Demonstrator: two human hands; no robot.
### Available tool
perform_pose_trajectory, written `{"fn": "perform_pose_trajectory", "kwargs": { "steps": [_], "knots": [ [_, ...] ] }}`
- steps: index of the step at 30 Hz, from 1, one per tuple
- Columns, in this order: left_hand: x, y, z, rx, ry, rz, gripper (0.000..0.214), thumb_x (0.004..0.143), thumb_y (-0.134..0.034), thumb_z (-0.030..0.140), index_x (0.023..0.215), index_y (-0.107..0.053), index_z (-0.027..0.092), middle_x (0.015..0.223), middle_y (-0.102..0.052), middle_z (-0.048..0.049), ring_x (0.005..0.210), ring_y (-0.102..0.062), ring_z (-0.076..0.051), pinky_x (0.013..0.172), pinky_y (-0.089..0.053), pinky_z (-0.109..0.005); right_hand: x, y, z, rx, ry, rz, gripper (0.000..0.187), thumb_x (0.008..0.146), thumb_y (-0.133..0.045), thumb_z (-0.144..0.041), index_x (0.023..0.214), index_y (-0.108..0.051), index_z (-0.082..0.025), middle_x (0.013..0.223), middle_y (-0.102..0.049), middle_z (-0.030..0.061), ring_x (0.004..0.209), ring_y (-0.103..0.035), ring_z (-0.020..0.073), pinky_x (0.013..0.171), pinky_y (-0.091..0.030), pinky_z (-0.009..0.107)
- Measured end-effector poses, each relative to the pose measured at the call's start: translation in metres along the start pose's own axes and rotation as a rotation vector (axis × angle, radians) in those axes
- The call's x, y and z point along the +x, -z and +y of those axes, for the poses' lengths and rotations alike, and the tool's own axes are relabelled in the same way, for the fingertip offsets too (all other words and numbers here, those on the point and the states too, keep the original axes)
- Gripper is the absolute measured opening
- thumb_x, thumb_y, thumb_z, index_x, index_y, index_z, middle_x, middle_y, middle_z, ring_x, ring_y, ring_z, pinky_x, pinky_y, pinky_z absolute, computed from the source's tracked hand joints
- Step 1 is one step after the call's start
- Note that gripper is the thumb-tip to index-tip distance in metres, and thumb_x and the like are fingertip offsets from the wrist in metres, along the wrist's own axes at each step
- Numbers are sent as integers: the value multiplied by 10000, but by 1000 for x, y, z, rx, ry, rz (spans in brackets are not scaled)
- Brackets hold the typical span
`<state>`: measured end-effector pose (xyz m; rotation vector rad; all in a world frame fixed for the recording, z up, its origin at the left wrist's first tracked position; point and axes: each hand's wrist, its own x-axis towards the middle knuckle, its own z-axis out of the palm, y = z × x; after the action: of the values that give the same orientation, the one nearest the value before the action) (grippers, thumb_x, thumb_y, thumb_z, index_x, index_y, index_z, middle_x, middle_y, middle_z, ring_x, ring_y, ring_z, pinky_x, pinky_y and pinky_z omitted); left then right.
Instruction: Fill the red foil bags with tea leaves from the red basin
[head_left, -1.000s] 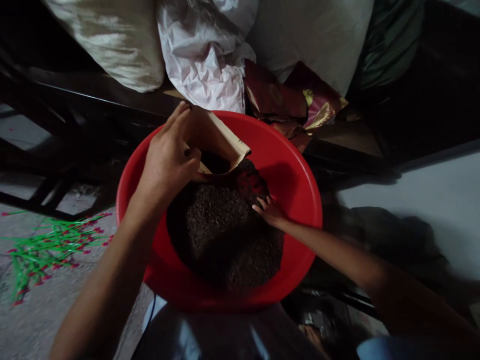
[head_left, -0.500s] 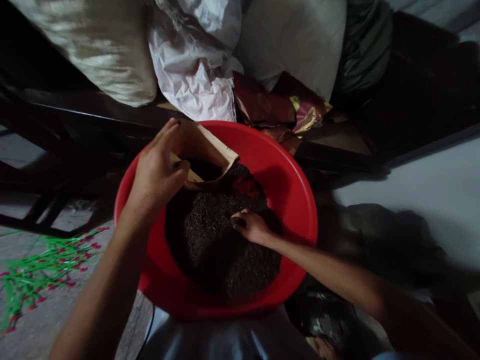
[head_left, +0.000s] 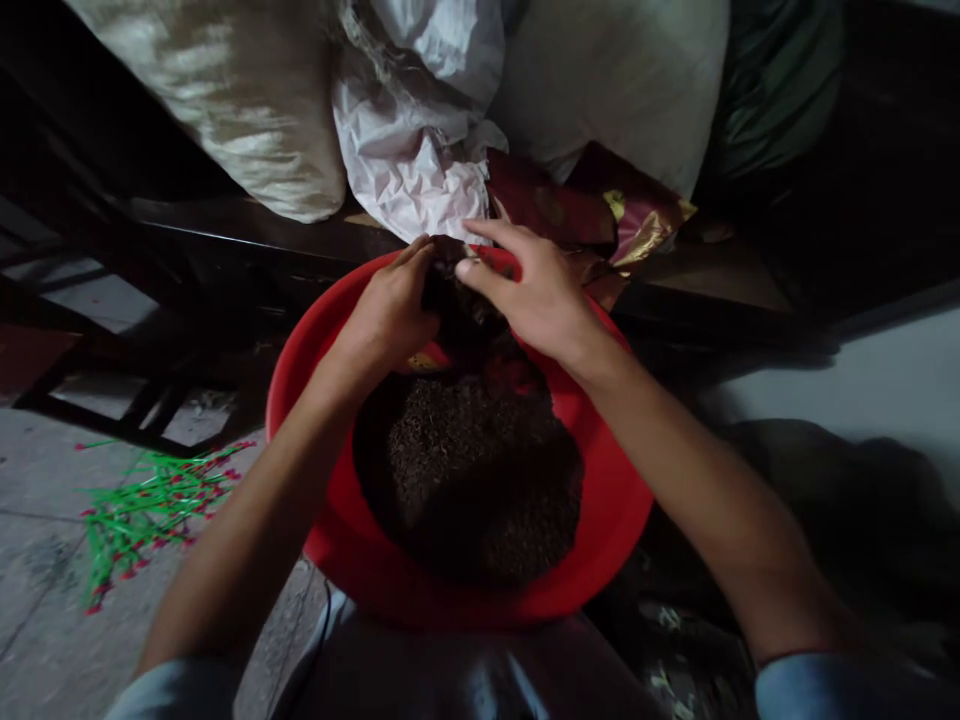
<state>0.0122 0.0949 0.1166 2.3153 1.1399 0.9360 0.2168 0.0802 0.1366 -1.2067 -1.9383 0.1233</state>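
Observation:
A red plastic tub [head_left: 615, 540] rests on my lap, with a heap of dark, loose, crumbly material [head_left: 465, 470] inside that looks like dried leaves. At the tub's far side stands a bag [head_left: 427, 360], its red and gold lower part showing between my hands and its mouth dark. My left hand [head_left: 394, 305] is closed on the bag's left side. Over the bag's right rim, my right hand [head_left: 544, 290] has thumb and forefinger spread apart; its other fingers are hidden.
A white woven sack [head_left: 420, 130], a cream sack [head_left: 255, 110] and crumpled maroon-and-gold wrappers [head_left: 600, 210] lie on a dark bench [head_left: 247, 230] behind the tub. Green sticks with red tips [head_left: 157, 510] are scattered on the floor at left.
My right hand has risen from the heap to the bag's mouth. The bag, earlier tilted with its pale inside showing, now stands more upright and looks dark. The view has shifted slightly.

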Motion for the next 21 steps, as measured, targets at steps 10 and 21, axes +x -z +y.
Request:
{"fn": "perform_pose_trajectory", "kwargs": {
  "steps": [10, 21],
  "knots": [
    [1, 17, -28, 27, 100, 14, 819, 631, -632, 73, 1434, -621, 236, 1601, -555, -6, 1554, -429, -325, 1339, -321, -476, -152, -120, -18, 172, 213, -506, 299, 1040, -528, -381, 1193, -756, -260, 1223, -731, 64, 1351, -575, 259, 1189, -463, 439],
    [-11, 15, -24, 104, 88, 30, 828, 692, -613, 86, 1513, -545, 168, 1634, -512, -77, 1537, -456, -296, 1324, -346, -417, -163, -133, -25, 243, 249, -1223, 589, 848, -713, -755, 1304, -738, -381, 1509, -581, 45, 1345, -516, 368, 1124, -438, 605]
  ]
}}
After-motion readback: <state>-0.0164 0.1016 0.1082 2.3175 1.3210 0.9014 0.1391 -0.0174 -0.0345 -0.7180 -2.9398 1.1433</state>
